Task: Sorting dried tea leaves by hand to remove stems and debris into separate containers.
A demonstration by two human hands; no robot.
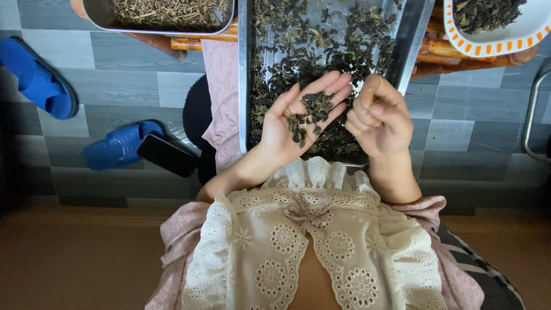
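My left hand (293, 117) lies palm up over a long metal tray (243, 86), with a small heap of dark dried leaves (309, 112) resting on the open palm and fingers. My right hand (379, 115) hovers just to its right, fingers curled in with thumb against forefinger; whether it pinches a leaf I cannot tell. The tray under both hands is spread with more dark dried leaves (321, 40).
A second metal tray (103, 17) of pale dry stems sits at the top left. A white bowl with an orange-patterned rim (493, 43) holds dark leaves at the top right. Two blue slippers (37, 77) and a black phone (167, 155) lie on the grey tiled floor at left.
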